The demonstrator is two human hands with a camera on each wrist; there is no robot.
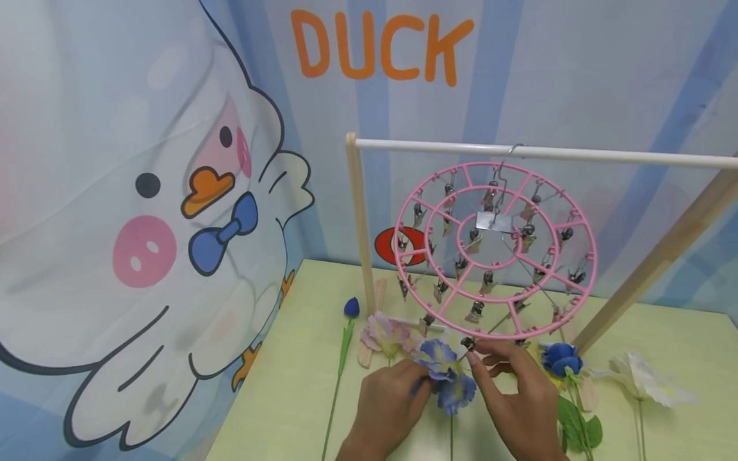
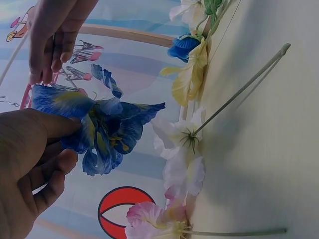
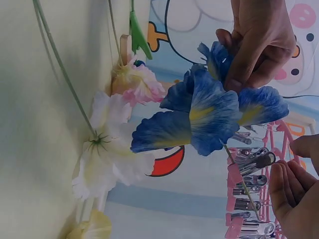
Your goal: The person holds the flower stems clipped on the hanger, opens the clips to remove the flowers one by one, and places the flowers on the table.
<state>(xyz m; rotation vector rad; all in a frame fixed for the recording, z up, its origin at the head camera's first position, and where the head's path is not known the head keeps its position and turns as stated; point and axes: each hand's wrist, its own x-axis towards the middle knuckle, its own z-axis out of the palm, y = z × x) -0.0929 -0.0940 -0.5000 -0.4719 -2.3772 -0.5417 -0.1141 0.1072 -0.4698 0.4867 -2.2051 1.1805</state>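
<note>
A blue artificial iris (image 1: 455, 394) with yellow streaks is pinched near its petals by my left hand (image 1: 389, 400); its thin stem shows in the right wrist view, beside the clips. My right hand (image 1: 519, 400) holds a metal clip (image 1: 468, 344) with pink tips between thumb and fingers, at the near rim of a pink round hanger (image 1: 496, 301). In the right wrist view the iris (image 3: 214, 114) stands apart from that clip (image 3: 261, 162). Many similar clips dangle from the hanger's rings. The left wrist view shows thumb and fingers on the iris (image 2: 109, 129).
The hanger hooks over a white rod (image 1: 605, 152) on wooden posts (image 1: 362, 230). On the table (image 1: 277, 384) lie a blue tulip (image 1: 351, 308), a pink flower (image 1: 386, 334), a blue rose (image 1: 562, 360), white flowers (image 1: 642, 381) and a yellow flower (image 2: 189, 74). A printed duck curtain (image 1: 144, 96) stands behind.
</note>
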